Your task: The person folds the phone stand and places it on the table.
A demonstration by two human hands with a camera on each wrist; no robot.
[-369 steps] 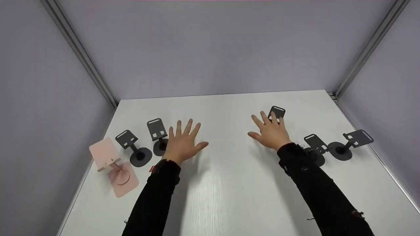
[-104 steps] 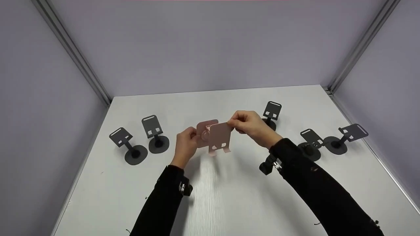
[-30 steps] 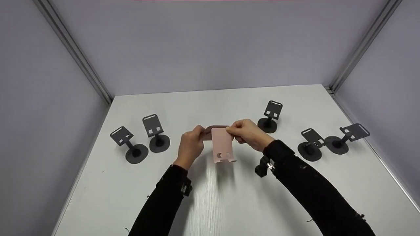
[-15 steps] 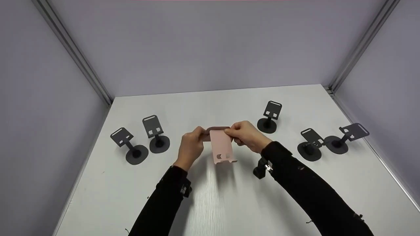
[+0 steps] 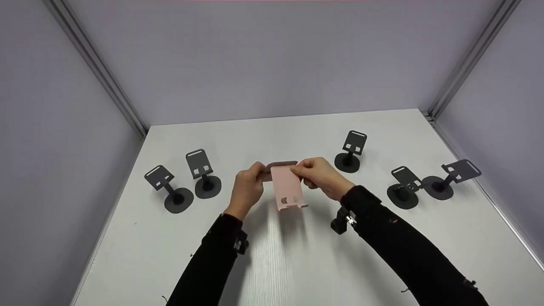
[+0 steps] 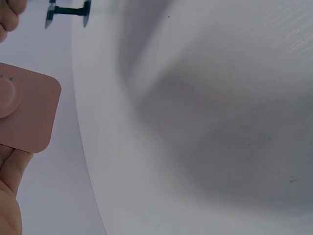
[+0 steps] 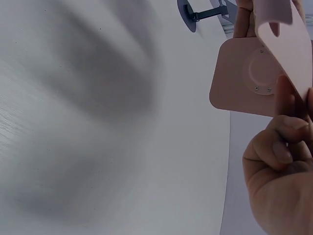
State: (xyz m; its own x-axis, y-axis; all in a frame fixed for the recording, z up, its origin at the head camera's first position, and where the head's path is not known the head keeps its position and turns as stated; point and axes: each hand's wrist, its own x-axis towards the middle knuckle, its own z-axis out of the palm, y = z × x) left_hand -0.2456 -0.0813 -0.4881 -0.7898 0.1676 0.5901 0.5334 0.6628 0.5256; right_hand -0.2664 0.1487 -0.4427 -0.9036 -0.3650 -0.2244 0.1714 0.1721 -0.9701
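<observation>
Left hand grips pink stand's base, right hand alongside pinches plate; tilt tweak imo, next move needs steady hold.

Five dark stands on a white table; the rightmost two perhaps touch.

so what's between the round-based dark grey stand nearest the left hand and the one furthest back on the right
In the head view, the pink flat-plated stand, gripped by the left hand and right hand, is between them, above the white tabletop.
</observation>
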